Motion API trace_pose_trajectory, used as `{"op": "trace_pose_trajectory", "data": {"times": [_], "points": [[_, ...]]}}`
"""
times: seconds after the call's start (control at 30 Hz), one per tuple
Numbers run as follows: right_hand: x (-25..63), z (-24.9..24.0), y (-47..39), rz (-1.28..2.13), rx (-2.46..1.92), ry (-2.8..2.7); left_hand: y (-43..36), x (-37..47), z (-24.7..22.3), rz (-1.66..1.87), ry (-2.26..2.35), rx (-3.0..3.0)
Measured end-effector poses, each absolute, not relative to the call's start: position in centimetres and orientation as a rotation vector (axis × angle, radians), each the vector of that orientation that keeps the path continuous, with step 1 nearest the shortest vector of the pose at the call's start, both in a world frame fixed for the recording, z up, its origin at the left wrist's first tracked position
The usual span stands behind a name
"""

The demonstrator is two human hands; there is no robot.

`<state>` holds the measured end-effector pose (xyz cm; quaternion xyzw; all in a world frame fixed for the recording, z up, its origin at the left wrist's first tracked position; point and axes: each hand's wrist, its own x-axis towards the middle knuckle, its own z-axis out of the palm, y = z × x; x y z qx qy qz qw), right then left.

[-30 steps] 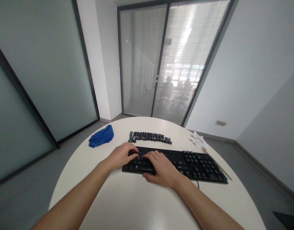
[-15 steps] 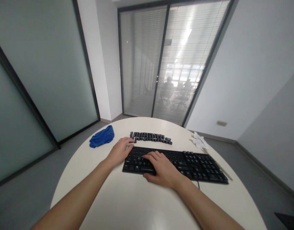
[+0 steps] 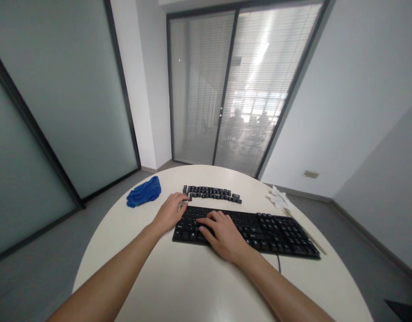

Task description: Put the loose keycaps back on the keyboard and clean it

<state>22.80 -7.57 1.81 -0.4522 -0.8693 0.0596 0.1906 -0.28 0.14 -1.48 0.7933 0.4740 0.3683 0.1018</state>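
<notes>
the right hand (image 3: pixel 226 236) hides part of the keyboard (image 3: pixel 276 233).

Tabletop (image 3: pixel 179 277) lies open between the forearms (image 3: pixel 123 268); keycaps (image 3: pixel 210 191) obstruct just beyond the keyboard (image 3: pixel 279 232).

the right hand (image 3: pixel 226 236) hides part of the keyboard (image 3: pixel 276 232), and the loose keycaps' (image 3: pixel 212 191) letters are too small to read.

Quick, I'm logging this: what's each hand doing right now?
Left hand: fingers curled by the loose keys; can't tell if it grips one.
Right hand: open, over the keyboard, nothing visible in it.
</notes>
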Motion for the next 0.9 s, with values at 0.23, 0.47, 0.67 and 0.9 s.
{"op": "trace_pose_trajectory", "data": {"times": [0.23, 0.47, 0.67, 0.9], "points": [[22.1, 1.6, -6.2, 0.247, -1.26, -2.377, -0.2, -0.4, -1.0, 0.948, 1.376, 2.268], [20.7, 4.2, -4.8, 0.186, -1.348, -2.571, 0.0, -0.7, -1.4, 0.887, 1.348, 2.264], [20.0, 4.9, -4.1, 0.024, -1.356, -2.672, -0.3, -0.7, -0.8, 0.869, 1.333, 2.275], [21.0, 4.1, -3.4, 0.225, -1.352, -2.526, -0.4, -0.8, -0.9, 0.883, 1.32, 2.263]]}}
